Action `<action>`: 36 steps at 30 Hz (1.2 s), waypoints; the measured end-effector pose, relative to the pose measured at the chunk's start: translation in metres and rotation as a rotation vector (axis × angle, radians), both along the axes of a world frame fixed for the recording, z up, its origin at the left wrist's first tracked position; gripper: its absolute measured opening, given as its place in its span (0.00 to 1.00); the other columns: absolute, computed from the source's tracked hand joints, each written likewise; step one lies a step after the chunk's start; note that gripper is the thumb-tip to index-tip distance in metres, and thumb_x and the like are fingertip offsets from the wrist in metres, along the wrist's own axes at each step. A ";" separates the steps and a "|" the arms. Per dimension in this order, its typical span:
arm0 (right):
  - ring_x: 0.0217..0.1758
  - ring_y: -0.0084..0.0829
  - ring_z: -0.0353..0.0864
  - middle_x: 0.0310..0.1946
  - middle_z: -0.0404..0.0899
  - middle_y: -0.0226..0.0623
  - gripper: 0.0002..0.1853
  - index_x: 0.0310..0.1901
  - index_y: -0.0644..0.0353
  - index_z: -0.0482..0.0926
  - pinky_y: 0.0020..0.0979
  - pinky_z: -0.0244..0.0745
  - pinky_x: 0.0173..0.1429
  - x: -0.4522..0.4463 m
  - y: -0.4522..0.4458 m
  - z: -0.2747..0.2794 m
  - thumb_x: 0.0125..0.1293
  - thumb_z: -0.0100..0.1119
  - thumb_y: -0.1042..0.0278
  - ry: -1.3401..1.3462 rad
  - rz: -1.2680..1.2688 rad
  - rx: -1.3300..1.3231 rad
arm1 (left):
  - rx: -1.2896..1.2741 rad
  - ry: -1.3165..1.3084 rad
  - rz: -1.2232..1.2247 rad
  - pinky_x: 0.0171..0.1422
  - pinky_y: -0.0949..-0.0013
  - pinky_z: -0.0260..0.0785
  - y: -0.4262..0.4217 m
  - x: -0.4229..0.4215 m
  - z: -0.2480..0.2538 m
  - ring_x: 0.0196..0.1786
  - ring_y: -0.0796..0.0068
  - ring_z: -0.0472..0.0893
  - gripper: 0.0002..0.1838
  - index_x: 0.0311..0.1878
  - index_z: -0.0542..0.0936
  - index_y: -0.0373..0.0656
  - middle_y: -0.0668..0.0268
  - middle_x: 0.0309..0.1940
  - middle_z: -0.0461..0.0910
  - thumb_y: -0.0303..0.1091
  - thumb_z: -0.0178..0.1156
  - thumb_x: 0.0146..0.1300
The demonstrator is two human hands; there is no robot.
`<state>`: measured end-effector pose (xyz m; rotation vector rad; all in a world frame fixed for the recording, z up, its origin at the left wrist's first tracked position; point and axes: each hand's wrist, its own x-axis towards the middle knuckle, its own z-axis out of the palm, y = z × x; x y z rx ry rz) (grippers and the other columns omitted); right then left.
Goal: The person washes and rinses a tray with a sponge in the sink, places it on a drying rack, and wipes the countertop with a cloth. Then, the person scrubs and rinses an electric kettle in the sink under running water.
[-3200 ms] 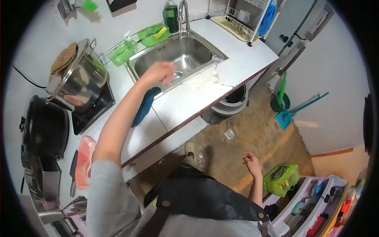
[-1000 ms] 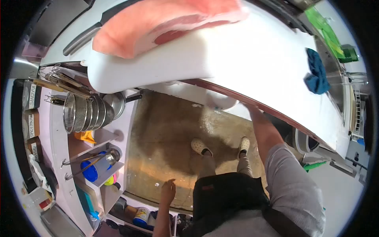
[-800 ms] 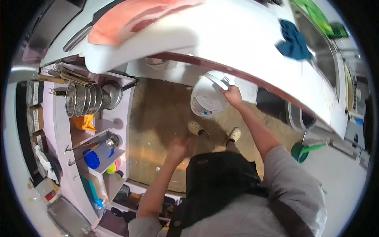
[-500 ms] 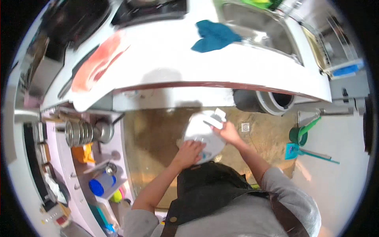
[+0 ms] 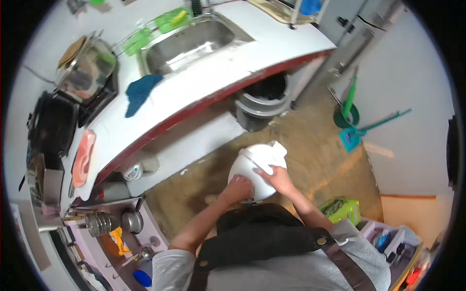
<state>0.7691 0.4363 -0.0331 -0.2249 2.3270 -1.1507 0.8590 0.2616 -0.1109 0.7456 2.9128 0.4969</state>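
Both hands are on a white rounded appliance (image 5: 251,168) held over the brown floor (image 5: 310,140), close in front of the dark apron (image 5: 262,240). The right hand (image 5: 276,178) is closed at the end of its handle; the left hand (image 5: 238,189) lies on the near side with bent fingers, and whether it grips I cannot tell. The appliance's inside is hidden. Below the counter (image 5: 213,72) edge, a grey bin (image 5: 252,119) has a dark interior. A long-handled green brush (image 5: 350,97) stands in a green pot (image 5: 345,119). Behind the sink (image 5: 155,62), a green caddy (image 5: 167,23) holds something yellow (image 5: 180,18).
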 end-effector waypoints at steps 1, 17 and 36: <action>0.38 0.46 0.81 0.32 0.80 0.56 0.29 0.40 0.70 0.80 0.38 0.74 0.45 -0.002 0.015 0.002 0.56 0.61 0.44 0.061 -0.008 0.061 | 0.011 -0.017 -0.045 0.60 0.55 0.58 0.015 -0.013 0.012 0.50 0.68 0.72 0.13 0.38 0.77 0.47 0.66 0.39 0.75 0.45 0.59 0.56; 0.26 0.37 0.80 0.20 0.79 0.46 0.25 0.33 0.68 0.81 0.36 0.72 0.36 -0.013 0.180 -0.030 0.56 0.62 0.47 0.094 -0.394 0.113 | 0.633 0.132 0.222 0.40 0.61 0.62 0.043 0.031 0.050 0.28 0.61 0.71 0.06 0.18 0.71 0.44 0.64 0.19 0.69 0.27 0.59 0.37; 0.36 0.20 0.75 0.30 0.78 0.29 0.24 0.37 0.59 0.83 0.25 0.66 0.45 -0.181 0.072 0.482 0.48 0.69 0.45 1.484 -0.065 0.059 | 0.473 0.790 1.161 0.29 0.64 0.50 -0.146 0.146 0.210 0.21 0.66 0.54 0.18 0.17 0.55 0.35 0.61 0.15 0.52 0.27 0.52 0.56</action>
